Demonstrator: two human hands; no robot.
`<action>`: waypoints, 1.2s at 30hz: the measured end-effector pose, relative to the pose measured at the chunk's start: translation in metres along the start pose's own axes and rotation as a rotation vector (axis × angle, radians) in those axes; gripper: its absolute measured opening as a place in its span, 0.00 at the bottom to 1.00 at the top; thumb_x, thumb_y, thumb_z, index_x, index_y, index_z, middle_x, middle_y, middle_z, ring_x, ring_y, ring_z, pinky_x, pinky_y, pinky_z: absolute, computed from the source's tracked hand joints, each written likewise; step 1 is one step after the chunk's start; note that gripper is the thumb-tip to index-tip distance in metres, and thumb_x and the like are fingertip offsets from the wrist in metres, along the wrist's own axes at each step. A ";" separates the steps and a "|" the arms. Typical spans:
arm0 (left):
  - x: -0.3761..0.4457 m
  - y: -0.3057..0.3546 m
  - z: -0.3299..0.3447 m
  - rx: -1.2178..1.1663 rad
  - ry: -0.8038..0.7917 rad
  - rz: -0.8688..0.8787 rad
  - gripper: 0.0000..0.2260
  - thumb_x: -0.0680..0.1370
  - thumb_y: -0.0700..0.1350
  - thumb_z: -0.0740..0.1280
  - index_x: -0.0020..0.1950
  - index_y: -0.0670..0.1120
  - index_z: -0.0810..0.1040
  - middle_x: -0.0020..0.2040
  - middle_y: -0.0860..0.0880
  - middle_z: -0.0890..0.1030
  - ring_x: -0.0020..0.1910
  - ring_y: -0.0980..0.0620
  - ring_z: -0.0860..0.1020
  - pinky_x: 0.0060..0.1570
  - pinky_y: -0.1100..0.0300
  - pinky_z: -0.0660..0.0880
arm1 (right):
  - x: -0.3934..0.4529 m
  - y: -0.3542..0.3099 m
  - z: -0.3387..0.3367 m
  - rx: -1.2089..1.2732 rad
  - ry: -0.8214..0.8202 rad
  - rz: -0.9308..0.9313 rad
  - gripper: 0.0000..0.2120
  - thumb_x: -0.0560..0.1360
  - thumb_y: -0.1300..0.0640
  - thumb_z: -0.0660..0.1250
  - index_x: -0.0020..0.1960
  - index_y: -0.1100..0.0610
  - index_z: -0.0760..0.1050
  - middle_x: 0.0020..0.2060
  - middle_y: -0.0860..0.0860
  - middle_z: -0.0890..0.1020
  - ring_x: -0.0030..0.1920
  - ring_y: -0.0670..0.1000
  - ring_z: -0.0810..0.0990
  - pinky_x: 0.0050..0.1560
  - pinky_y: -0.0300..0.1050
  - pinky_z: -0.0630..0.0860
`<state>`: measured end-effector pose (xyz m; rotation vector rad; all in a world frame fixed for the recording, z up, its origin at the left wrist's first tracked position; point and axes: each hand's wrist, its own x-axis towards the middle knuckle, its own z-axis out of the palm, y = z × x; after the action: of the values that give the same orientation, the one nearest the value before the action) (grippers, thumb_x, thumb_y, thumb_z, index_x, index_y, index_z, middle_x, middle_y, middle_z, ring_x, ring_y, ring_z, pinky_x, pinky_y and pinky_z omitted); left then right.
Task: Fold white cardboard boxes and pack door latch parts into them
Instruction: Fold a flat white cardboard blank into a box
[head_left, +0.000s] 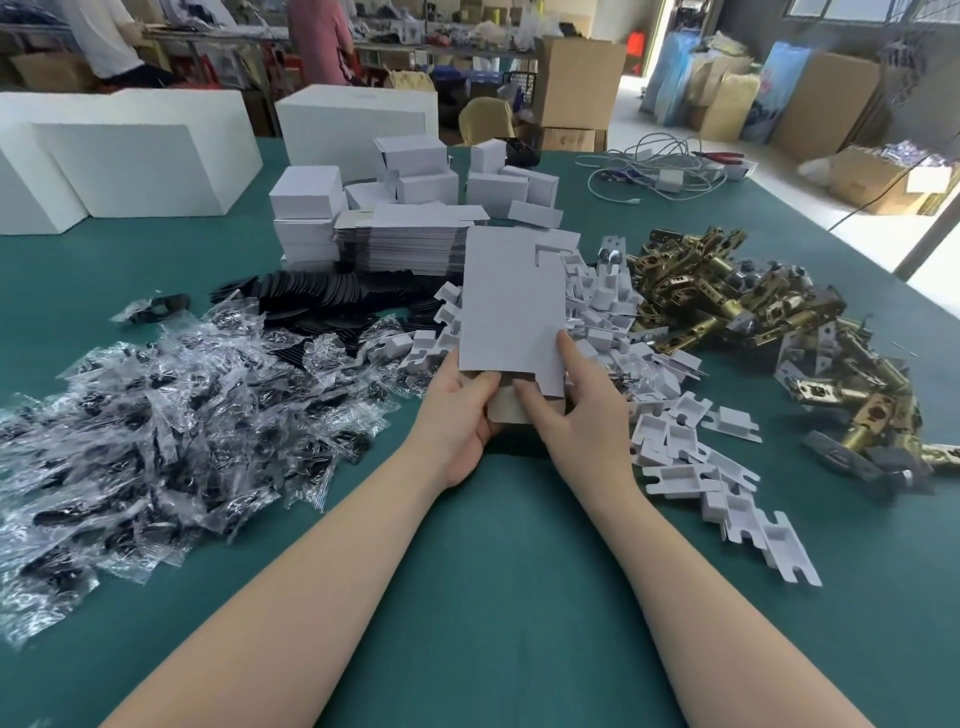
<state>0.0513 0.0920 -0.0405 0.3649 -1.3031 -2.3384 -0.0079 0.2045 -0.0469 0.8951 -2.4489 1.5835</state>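
Holding a flat white box blank (511, 306) upright above the green worktop (483, 582), the left hand (460, 410) gripped its lower left edge, thumb on the brown inner flap, while the right hand (574, 410) pinched the lower right, forefinger pressed flat on the face. To do the step well, I judged the bottom flap needed creasing squarely along its score before the sides were opened. The card looked thin, matte and stiff, with a notched slot near its top. Left lay crinkly clear packets (156, 415) of dark parts; right, white moulded inserts (691, 457). Farther right, brassy metal latches (753, 312) sat heaped. Beyond stood stacked blanks (400, 244) and folded boxes (306, 197).
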 end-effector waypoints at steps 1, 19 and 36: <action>0.001 -0.001 0.001 0.011 0.031 0.011 0.12 0.82 0.36 0.61 0.63 0.47 0.74 0.52 0.47 0.84 0.47 0.50 0.84 0.42 0.56 0.82 | -0.001 0.000 0.002 0.003 -0.010 -0.003 0.34 0.76 0.52 0.72 0.77 0.55 0.63 0.63 0.51 0.77 0.63 0.47 0.73 0.63 0.38 0.69; -0.012 -0.009 0.009 0.671 0.109 0.287 0.24 0.78 0.34 0.62 0.70 0.55 0.70 0.65 0.56 0.76 0.57 0.71 0.73 0.58 0.71 0.70 | 0.000 0.004 -0.001 -0.127 0.032 0.055 0.25 0.80 0.60 0.58 0.76 0.52 0.63 0.70 0.51 0.73 0.66 0.46 0.70 0.51 0.31 0.61; -0.013 -0.014 0.011 1.064 0.021 0.228 0.36 0.78 0.35 0.52 0.80 0.55 0.38 0.75 0.52 0.65 0.63 0.60 0.66 0.55 0.69 0.62 | -0.002 -0.003 -0.003 0.308 0.172 0.113 0.17 0.80 0.60 0.60 0.65 0.48 0.79 0.49 0.30 0.82 0.50 0.33 0.79 0.48 0.29 0.74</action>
<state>0.0545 0.1128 -0.0470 0.5007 -2.3343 -1.2728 -0.0055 0.2074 -0.0441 0.6305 -2.2114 2.0241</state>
